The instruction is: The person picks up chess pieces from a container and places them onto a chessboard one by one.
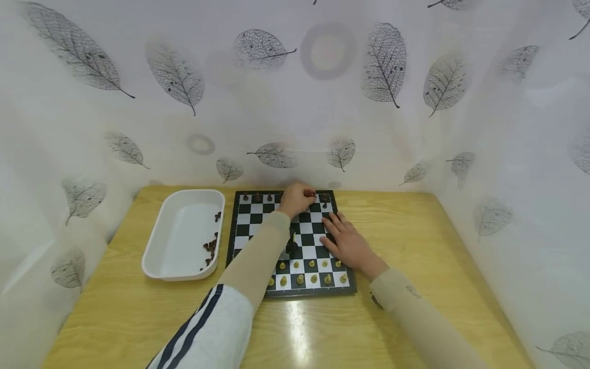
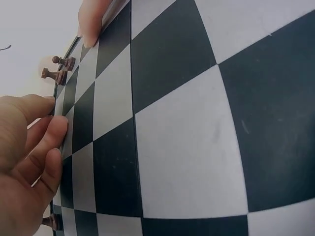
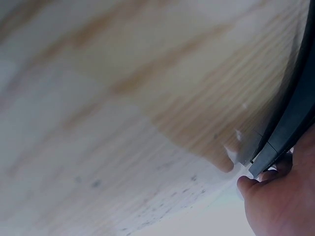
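My left hand (image 1: 296, 199) reaches to the far row of the chessboard (image 1: 306, 240), its thumb and fingers pinching a small dark brown chess piece (image 1: 314, 194). That piece is hidden behind the fingers in the left wrist view, where a brown rook (image 2: 55, 76) and a brown pawn (image 2: 64, 62) stand farther along the edge. More brown pieces (image 1: 258, 197) stand at the far left of the board. My right hand (image 1: 345, 240) rests on the board's right edge with fingers spread. Gold-coloured pieces (image 1: 300, 279) line the two near rows, partly covered by the left forearm.
A white plastic tray (image 1: 177, 241) sits left of the board, with several brown pieces (image 1: 211, 246) along its right side. The wooden table (image 1: 392, 225) reaches back to a pale leaf-patterned curtain (image 1: 286, 102), which also hangs at both sides.
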The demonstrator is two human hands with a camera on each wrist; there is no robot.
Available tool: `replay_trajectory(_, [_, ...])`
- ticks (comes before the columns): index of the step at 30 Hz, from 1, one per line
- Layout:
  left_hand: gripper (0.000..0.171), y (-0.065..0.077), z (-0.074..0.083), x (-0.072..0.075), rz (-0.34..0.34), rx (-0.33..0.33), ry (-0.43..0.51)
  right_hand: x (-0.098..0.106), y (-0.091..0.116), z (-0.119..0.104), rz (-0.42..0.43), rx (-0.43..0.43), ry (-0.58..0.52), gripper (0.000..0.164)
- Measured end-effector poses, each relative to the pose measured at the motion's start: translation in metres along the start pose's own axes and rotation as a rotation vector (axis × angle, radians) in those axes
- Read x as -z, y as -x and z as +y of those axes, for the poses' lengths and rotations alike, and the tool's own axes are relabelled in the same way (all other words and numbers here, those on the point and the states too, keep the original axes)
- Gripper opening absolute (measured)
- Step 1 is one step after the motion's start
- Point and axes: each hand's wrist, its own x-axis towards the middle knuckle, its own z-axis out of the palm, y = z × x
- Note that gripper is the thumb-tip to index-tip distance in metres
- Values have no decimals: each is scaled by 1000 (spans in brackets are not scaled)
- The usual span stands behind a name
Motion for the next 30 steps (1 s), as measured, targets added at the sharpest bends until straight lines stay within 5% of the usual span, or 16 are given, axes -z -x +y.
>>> replay_trajectory(22, [24, -1, 1, -1, 22, 13, -43, -2, -1, -2, -17, -12, 8, 71])
replay_trajectory(30, [30, -1, 4, 3, -34, 4, -25, -3, 0, 0, -5, -5, 18, 71])
